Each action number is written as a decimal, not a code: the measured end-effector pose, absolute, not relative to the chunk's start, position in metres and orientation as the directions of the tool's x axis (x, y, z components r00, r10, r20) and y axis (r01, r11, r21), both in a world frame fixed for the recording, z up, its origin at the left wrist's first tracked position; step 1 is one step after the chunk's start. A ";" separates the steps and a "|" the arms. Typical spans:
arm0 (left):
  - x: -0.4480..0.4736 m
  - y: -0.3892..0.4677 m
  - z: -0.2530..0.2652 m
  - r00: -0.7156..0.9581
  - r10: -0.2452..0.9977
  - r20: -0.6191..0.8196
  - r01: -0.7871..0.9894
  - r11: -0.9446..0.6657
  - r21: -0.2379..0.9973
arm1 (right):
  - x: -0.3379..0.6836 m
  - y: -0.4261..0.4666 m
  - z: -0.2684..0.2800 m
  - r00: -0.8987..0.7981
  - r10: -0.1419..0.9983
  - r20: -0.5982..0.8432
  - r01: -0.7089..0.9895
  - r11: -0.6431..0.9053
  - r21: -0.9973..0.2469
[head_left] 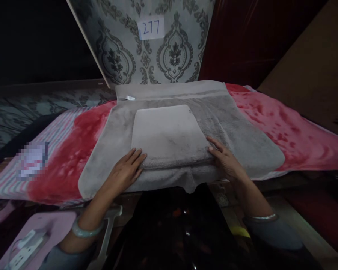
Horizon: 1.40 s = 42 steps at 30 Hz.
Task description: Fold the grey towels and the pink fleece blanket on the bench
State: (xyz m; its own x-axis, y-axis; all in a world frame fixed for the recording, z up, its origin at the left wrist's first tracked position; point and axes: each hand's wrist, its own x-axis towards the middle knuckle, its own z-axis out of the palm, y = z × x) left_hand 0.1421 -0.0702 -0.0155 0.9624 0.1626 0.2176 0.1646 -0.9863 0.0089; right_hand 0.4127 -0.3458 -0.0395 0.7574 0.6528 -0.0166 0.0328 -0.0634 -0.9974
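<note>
A grey plush blanket (pixel 253 138) lies spread over the surface in front of me. On its middle rests a folded light-grey cloth (pixel 163 129), roughly square, with a fuzzy near edge. My left hand (pixel 128 168) touches the near left corner of the folded cloth, fingers stretched out and a little apart. At the near right side of the cloth, my right hand (pixel 224 159) rests with thumb and fingers extended and spread. Neither hand is wrapped around the fabric. Part of the blanket's near edge bunches and hangs between my hands.
A red and pink cover (pixel 295 131) lies beneath the blanket. A pixelated item (pixel 32 161) sits on the striped part at left. Below left, a power strip (pixel 28 249) lies on a pink stool (pixel 55 221). A paper marked 277 (pixel 151 27) is on the patterned wall.
</note>
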 end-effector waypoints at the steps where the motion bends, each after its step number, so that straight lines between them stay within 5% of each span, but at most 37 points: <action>1: 0.143 -0.071 -0.015 0.962 0.165 0.217 0.167 -0.986 0.006 | 0.410 -0.346 -0.039 0.750 0.660 -0.040 -0.030 -0.026 -0.999; 10: 0.140 -0.070 -0.017 0.938 0.135 0.318 0.121 -0.991 0.063 | 0.375 -0.345 -0.031 0.643 0.736 -0.213 -0.560 0.261 -0.787; 22: 0.139 -0.076 -0.002 0.942 0.121 0.312 0.099 -0.991 0.085 | 0.369 -0.338 -0.023 0.618 0.722 -0.313 -0.613 0.194 -0.766; 32: 0.195 -0.126 -0.008 0.890 -0.091 0.447 -0.074 -0.996 -0.056 | 0.372 -0.334 -0.022 0.572 0.761 -0.307 -0.653 0.196 -0.732; 42: 0.221 -0.150 -0.017 0.891 -0.005 0.453 0.066 -0.988 -0.142 | 0.370 -0.332 -0.017 0.571 0.758 -0.317 -0.685 0.226 -0.692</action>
